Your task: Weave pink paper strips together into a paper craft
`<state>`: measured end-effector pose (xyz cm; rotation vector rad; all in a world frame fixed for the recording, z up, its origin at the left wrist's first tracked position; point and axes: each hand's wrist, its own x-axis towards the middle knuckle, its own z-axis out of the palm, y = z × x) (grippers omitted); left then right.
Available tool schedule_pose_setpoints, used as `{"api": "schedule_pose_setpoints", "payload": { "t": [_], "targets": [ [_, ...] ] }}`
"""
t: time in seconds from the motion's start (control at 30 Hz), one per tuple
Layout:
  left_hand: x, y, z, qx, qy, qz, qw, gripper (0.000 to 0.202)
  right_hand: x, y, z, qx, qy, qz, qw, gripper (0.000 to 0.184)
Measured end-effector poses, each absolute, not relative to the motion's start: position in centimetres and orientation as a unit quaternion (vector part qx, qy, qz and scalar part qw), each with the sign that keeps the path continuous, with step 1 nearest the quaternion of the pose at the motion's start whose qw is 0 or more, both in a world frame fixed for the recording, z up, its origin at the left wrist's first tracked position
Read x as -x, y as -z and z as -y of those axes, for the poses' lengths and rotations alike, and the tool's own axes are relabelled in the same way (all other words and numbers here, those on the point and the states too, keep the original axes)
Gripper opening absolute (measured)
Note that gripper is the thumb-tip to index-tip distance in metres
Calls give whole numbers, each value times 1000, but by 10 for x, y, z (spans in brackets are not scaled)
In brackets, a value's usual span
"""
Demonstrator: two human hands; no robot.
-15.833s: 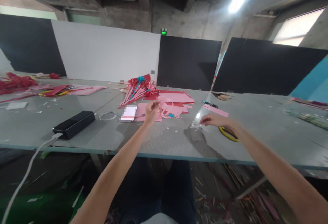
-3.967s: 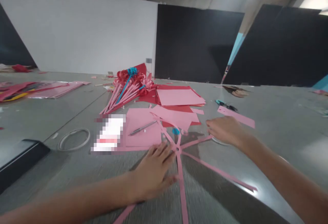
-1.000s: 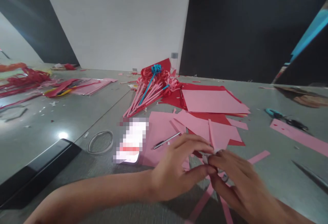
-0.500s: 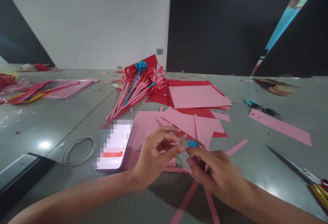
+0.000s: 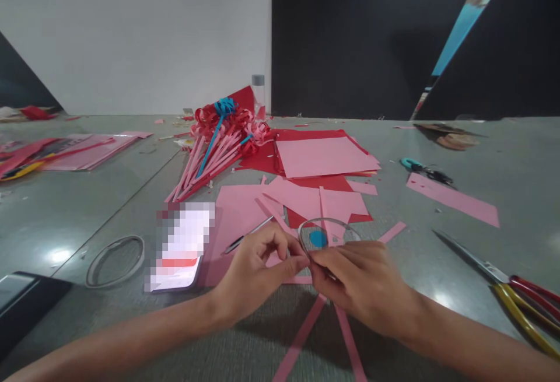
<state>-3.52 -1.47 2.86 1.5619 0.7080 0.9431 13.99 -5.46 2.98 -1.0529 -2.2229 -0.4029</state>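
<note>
My right hand (image 5: 361, 280) is closed around the near edge of a thin roll of clear tape (image 5: 301, 231), held up over the pink papers. Thumb and fingers of my left hand (image 5: 266, 265) pinch at the roll's near-left edge, touching my right fingertips; any loose tape end is too small to make out. Through the ring shows a blue paper circle (image 5: 318, 239), with pink paper strips (image 5: 301, 335) crossing around it and running toward me. A pen (image 5: 247, 236) lies on the pink sheet (image 5: 236, 201) just behind my left hand.
A phone (image 5: 184, 248) with a lit screen and another tape ring (image 5: 116, 261) lie left. Behind stand paper flowers (image 5: 219, 143) and a bottle (image 5: 258, 93), beside stacked paper (image 5: 324, 157). Large scissors (image 5: 499, 274) and small scissors (image 5: 426, 172) lie right. A dark object (image 5: 30, 306) sits front left.
The tape roll has tilted up, so more of its ring and the blue circle show. My fingertips have come together at its edge. The whole view has shifted slightly; the pen is now visible.
</note>
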Motion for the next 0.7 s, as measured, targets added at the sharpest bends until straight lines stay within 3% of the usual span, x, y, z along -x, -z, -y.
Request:
{"api": "schedule_pose_setpoints", "payload": {
  "t": [0.1, 0.27, 0.47, 0.53, 0.6, 0.7],
  "targets": [
    [31, -39, 19, -577, -404, -303, 642, 31, -141, -41, 55, 381, 188, 844, 328, 23],
    [23, -50, 27, -527, -416, -288, 683, 37, -147, -48, 59, 368, 200, 841, 343, 16],
    [39, -46, -12, -449, -508, -339, 653, 41, -173, -71, 73, 398, 180, 811, 389, 12],
    [46, -44, -29, -439, -526, -354, 636, 35, -191, -80, 62, 438, 229, 743, 451, 13],
    [47, -42, -38, -446, -502, -352, 652, 25, -214, -79, 38, 517, 265, 698, 419, 12],
    [43, -39, -38, -445, -464, -366, 673, 20, -250, -55, -6, 627, 232, 657, 348, 24]
  ]
}}
